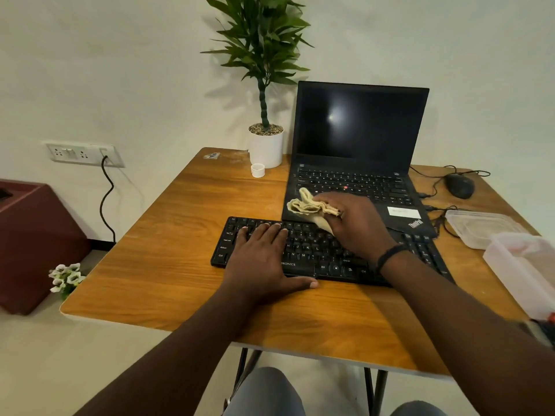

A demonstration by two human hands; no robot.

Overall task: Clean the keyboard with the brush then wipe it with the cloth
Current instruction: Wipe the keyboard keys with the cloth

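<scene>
A black keyboard (312, 253) lies across the middle of the wooden table (168, 235). My left hand (261, 256) rests flat on its left half, fingers straight over the keys and thumb along the front edge. My right hand (357, 223) hovers over the keyboard's upper middle and grips a crumpled beige cloth (309, 207). The cloth bunches out to the left of the fingers, and a corner hangs down onto the top key rows. No brush is in view.
An open black laptop (357, 145) stands right behind the keyboard. A potted plant (265, 145) and a small white cap (258, 170) sit at the back. A wired mouse (459, 185) and clear plastic containers (510, 250) occupy the right side.
</scene>
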